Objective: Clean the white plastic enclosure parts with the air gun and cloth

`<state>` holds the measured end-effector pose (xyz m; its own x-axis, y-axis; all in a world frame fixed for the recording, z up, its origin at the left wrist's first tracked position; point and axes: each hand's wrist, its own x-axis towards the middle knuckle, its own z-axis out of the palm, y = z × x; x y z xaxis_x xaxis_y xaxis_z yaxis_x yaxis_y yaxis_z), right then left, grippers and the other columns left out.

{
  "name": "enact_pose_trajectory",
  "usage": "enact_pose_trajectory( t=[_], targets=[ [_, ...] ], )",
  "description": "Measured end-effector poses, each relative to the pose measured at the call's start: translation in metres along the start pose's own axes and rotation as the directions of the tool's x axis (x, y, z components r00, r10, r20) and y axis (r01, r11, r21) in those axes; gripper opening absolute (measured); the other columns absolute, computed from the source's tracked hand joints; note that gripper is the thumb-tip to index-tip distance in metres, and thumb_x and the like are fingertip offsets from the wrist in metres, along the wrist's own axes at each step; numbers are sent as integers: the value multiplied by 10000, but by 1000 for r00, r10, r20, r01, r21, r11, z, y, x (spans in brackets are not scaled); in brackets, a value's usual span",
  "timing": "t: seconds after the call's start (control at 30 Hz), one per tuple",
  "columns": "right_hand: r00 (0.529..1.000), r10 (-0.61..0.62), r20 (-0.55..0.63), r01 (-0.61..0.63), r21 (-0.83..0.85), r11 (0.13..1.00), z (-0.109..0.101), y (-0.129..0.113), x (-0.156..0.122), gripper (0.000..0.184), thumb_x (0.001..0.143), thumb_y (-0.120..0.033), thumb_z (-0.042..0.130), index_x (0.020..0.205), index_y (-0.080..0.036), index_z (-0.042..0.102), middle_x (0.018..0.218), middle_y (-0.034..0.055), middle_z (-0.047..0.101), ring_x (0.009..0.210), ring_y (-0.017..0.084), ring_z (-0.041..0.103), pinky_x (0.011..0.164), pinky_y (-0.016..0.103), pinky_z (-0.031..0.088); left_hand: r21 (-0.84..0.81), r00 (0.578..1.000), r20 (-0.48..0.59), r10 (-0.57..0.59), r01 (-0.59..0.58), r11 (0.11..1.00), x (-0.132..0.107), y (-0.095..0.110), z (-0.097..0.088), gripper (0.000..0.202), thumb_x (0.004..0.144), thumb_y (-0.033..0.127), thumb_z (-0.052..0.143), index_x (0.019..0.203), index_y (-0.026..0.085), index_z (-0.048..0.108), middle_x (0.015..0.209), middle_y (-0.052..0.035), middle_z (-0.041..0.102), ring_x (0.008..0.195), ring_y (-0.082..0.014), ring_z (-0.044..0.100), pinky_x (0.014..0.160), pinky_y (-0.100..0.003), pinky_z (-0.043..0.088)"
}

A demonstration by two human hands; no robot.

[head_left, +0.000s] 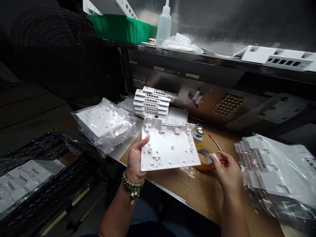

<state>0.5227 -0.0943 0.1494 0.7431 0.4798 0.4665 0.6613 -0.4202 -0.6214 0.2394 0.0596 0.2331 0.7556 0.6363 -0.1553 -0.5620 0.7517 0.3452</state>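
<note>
My left hand (135,159) grips a white plastic housing shell (172,148) by its left edge, thumb on top. The shell's inner side faces up, showing small posts and clips. To the right, my right hand (228,168) has its fingers curled together, with a small white piece (214,158) at the thumb tip; its exact kind is unclear. Just beyond that hand lies a red-handled tool (216,142), partly hidden by the fingers. A roll of yellowish tape (204,164) lies between the shell and my right hand. Behind it is a small dispenser bottle (198,133) with a metal top.
Stacked white housings (151,102) stand at the back. Bagged shells lie left (98,121) and right (278,168). A black crate (49,191) with housings sits lower left. The overhead shelf (209,55) carries a green bin (120,29), a squeeze bottle (164,26) and another housing (281,57).
</note>
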Motion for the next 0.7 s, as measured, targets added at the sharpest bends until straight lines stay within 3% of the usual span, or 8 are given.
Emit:
enact_pose_trajectory(
  t=[0.1,0.17,0.3,0.4,0.5,0.63,0.7],
  targets=[
    [989,35,143,-17,-127,992,23,27,13,644,786,-770,574,1021,-180,675,920,125,727,896,319,614,843,470,492,6,994,105,10,-11,1000,-6,6,-7,677,868,282,557,1515,112,456,1362,-178,678,1290,-418,602,1145,-611,416],
    [986,9,169,18,-156,988,25,37,16,624,788,-776,529,956,-196,683,985,143,732,987,352,606,913,500,474,22,989,149,16,-20,1000,-11,8,-7,684,859,297,568,1516,136,464,1382,-165,668,1322,-414,577,1162,-603,392],
    [994,56,94,-28,-276,961,-3,69,14,645,865,-651,383,1058,-133,715,1140,244,680,1120,418,595,992,569,440,44,978,209,27,-37,998,-18,10,-6,680,876,340,562,1527,176,458,1426,-146,640,1374,-403,530,1191,-598,339],
    [952,261,162,-184,-381,906,-26,96,3,687,787,-588,483,1178,-68,701,1227,310,633,1171,491,571,974,608,442,21,966,258,16,-22,1000,-20,13,-6,676,891,358,535,1538,185,444,1463,-138,611,1422,-387,479,1219,-582,284],
    [891,384,243,-300,-320,899,-31,106,-11,712,717,-547,550,1216,-61,695,1253,310,623,1162,505,579,986,614,434,-21,952,306,18,-12,1000,-21,15,-7,684,893,332,480,1560,203,409,1507,-118,573,1475,-354,410,1242,-567,215],
    [877,436,199,-402,-191,895,-23,103,-15,698,674,-541,566,1188,-87,697,1118,252,677,1038,449,630,942,598,459,-83,941,338,19,10,996,-24,17,-13,675,899,310,385,1564,203,405,1544,-85,536,1518,-308,339,1260,-532,146],
    [866,455,207,-452,-64,890,-27,99,-14,712,652,-548,568,1186,-90,676,1008,195,702,940,380,655,879,527,511,-90,958,284,34,-9,996,-27,19,-25,663,877,295,377,1526,199,472,1511,-69,574,1515,-298,345,1261,-523,149]
  ],
)
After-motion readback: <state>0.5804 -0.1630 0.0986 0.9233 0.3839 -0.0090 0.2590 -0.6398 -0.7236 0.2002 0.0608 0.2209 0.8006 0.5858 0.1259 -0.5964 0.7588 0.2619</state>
